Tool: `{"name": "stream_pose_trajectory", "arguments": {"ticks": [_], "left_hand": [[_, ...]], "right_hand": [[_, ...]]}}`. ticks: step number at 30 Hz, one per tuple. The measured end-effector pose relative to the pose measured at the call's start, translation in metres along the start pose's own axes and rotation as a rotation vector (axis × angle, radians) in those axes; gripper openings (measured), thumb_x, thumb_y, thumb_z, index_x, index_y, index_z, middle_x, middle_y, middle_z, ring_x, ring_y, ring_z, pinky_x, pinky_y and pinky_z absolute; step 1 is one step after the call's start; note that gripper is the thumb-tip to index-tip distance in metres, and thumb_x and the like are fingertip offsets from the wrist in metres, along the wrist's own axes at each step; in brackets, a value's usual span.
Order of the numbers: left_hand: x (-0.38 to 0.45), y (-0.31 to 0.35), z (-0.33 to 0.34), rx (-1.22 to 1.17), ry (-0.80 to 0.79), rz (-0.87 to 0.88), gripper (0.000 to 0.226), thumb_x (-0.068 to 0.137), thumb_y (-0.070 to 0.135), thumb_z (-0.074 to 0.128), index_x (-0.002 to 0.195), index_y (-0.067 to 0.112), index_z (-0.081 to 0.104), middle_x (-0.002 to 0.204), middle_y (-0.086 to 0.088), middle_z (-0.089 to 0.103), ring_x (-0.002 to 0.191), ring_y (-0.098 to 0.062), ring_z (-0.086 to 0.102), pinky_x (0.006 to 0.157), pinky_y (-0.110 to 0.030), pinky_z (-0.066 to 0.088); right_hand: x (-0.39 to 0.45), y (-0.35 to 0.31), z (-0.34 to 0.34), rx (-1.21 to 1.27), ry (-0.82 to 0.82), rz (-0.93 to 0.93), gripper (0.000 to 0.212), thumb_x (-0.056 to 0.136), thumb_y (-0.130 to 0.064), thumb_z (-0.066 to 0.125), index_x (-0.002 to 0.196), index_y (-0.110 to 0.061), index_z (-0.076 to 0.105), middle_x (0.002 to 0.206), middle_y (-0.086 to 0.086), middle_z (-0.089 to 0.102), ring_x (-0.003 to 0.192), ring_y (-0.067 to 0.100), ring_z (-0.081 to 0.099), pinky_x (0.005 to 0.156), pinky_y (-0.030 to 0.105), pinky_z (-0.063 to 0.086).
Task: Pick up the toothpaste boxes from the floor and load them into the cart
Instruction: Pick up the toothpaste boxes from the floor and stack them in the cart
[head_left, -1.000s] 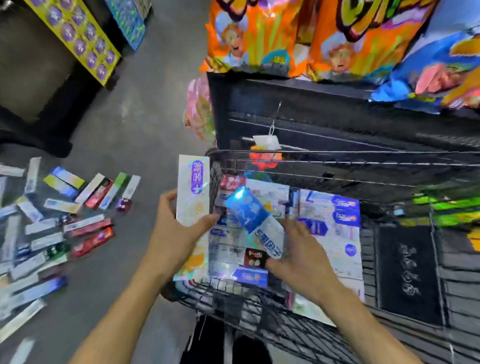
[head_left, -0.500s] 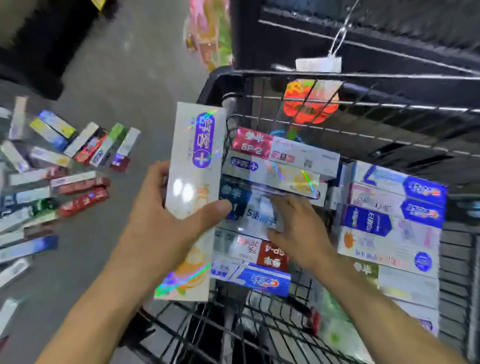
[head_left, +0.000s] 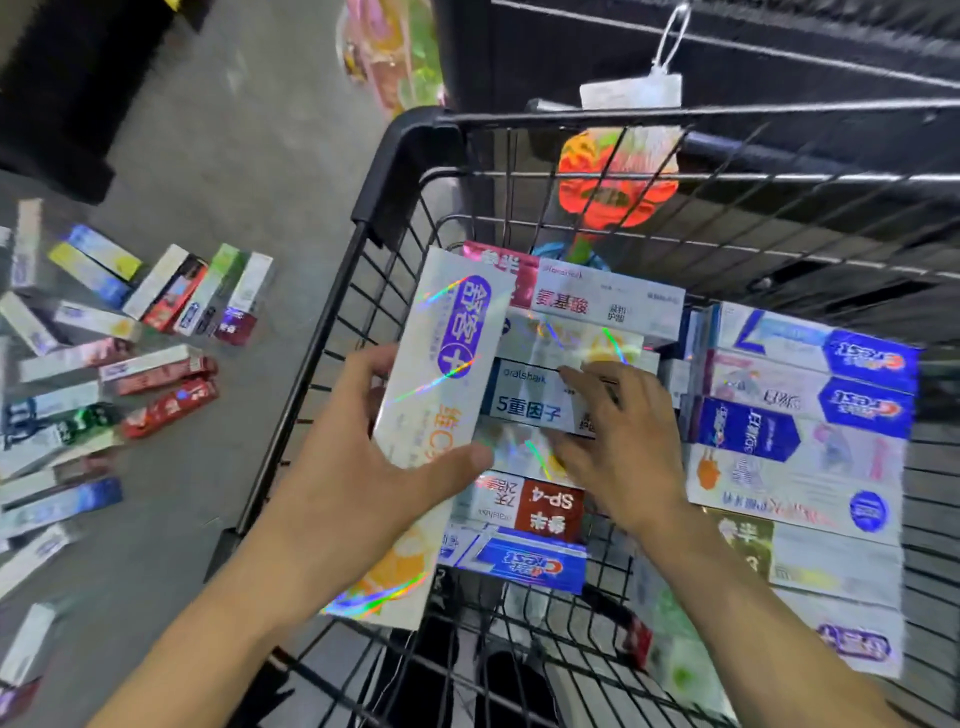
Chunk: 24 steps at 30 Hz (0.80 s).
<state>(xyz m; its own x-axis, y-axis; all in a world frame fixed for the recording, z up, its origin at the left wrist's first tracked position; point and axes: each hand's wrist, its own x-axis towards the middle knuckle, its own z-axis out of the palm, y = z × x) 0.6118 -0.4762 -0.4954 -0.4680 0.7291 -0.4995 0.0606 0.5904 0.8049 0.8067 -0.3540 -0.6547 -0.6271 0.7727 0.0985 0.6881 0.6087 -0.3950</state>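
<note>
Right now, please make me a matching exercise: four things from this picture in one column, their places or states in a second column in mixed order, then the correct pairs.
Things:
1. white holographic toothpaste box with purple oval
2. black wire shopping cart
3. scattered toothpaste boxes
4. right hand

Places or states:
A. lying on the grey floor
B. gripped by the left hand
C. resting with flat fingers on stacked boxes
D. partly filled with stacked boxes

Pairs: 1-B, 2-D, 3-A, 4-C
</note>
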Motion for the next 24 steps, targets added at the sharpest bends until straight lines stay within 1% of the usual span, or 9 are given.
{"name": "stream_pose_trajectory", "arguments": {"ticks": [3, 5, 9, 12, 14, 16, 18, 21, 24], "left_hand": [[0.004, -0.008, 0.006, 0.03, -0.033, -0.023, 0.059, 0.072, 0.006, 0.085, 0.112, 0.029, 0.049, 0.086, 0.034, 0.067, 0.074, 0.01, 0.066, 0.06, -0.003, 0.045], [0.007, -0.014, 0.009, 0.052, -0.051, -0.025, 0.063, 0.071, 0.009, 0.088, 0.116, 0.03, 0.049, 0.09, 0.034, 0.066, 0.079, 0.009, 0.066, 0.063, -0.004, 0.045], [0.012, -0.024, 0.011, 0.097, -0.074, -0.03, 0.076, 0.063, 0.029, 0.095, 0.124, 0.034, 0.05, 0.103, 0.027, 0.067, 0.088, 0.003, 0.068, 0.07, -0.007, 0.048], [0.014, -0.026, 0.011, 0.096, -0.055, -0.028, 0.076, 0.064, 0.025, 0.096, 0.124, 0.033, 0.05, 0.101, 0.03, 0.067, 0.088, 0.006, 0.067, 0.07, -0.007, 0.047], [0.016, -0.028, 0.011, 0.092, -0.059, -0.034, 0.074, 0.064, 0.024, 0.095, 0.123, 0.032, 0.05, 0.1, 0.029, 0.068, 0.087, 0.006, 0.068, 0.074, -0.013, 0.049], [0.018, -0.03, 0.011, 0.099, -0.068, -0.039, 0.077, 0.058, 0.035, 0.095, 0.121, 0.035, 0.05, 0.1, 0.026, 0.069, 0.088, 0.002, 0.069, 0.08, -0.024, 0.051], [0.019, -0.031, 0.011, 0.099, -0.068, -0.048, 0.077, 0.054, 0.041, 0.088, 0.121, 0.036, 0.05, 0.1, 0.022, 0.071, 0.089, 0.0, 0.07, 0.082, -0.029, 0.052], [0.02, -0.031, 0.011, 0.077, -0.052, -0.045, 0.073, 0.065, 0.024, 0.095, 0.123, 0.029, 0.05, 0.099, 0.013, 0.071, 0.085, 0.001, 0.07, 0.075, -0.02, 0.052], [0.022, -0.031, 0.012, 0.07, -0.037, -0.034, 0.065, 0.072, 0.016, 0.087, 0.124, 0.026, 0.049, 0.099, 0.016, 0.069, 0.083, 0.005, 0.068, 0.067, -0.009, 0.048]], "right_hand": [[-0.002, -0.002, 0.002, 0.014, 0.02, -0.004, 0.067, 0.072, -0.036, 0.087, 0.129, -0.01, 0.064, 0.124, 0.015, 0.059, 0.115, 0.032, 0.048, 0.095, 0.049, 0.048], [-0.004, -0.003, 0.003, 0.018, 0.02, -0.01, 0.065, 0.074, -0.035, 0.087, 0.128, -0.008, 0.064, 0.126, 0.016, 0.058, 0.117, 0.035, 0.052, 0.097, 0.05, 0.048], [-0.006, -0.001, 0.003, 0.031, 0.032, -0.036, 0.063, 0.073, -0.032, 0.089, 0.126, -0.007, 0.065, 0.126, 0.018, 0.059, 0.115, 0.038, 0.055, 0.095, 0.05, 0.049], [-0.005, -0.001, 0.0, 0.034, 0.023, -0.043, 0.062, 0.073, -0.032, 0.089, 0.125, -0.007, 0.066, 0.126, 0.018, 0.06, 0.115, 0.039, 0.057, 0.095, 0.051, 0.05], [-0.004, -0.001, -0.002, 0.032, 0.013, -0.048, 0.061, 0.073, -0.033, 0.089, 0.125, -0.008, 0.066, 0.126, 0.018, 0.06, 0.115, 0.039, 0.057, 0.097, 0.049, 0.05], [-0.004, 0.0, -0.004, 0.031, 0.003, -0.051, 0.061, 0.074, -0.035, 0.088, 0.124, -0.009, 0.067, 0.126, 0.017, 0.06, 0.115, 0.038, 0.056, 0.098, 0.048, 0.049], [-0.005, 0.0, -0.004, 0.019, -0.015, -0.047, 0.06, 0.074, -0.038, 0.087, 0.123, -0.01, 0.068, 0.128, 0.017, 0.059, 0.118, 0.038, 0.055, 0.099, 0.048, 0.048], [-0.008, -0.004, -0.002, -0.013, -0.018, -0.035, 0.06, 0.073, -0.039, 0.087, 0.121, -0.008, 0.069, 0.128, 0.016, 0.059, 0.119, 0.038, 0.056, 0.1, 0.05, 0.049], [-0.007, -0.006, -0.002, -0.021, 0.014, -0.025, 0.056, 0.078, -0.034, 0.083, 0.123, -0.006, 0.065, 0.127, 0.015, 0.06, 0.119, 0.035, 0.055, 0.099, 0.047, 0.049]]}}
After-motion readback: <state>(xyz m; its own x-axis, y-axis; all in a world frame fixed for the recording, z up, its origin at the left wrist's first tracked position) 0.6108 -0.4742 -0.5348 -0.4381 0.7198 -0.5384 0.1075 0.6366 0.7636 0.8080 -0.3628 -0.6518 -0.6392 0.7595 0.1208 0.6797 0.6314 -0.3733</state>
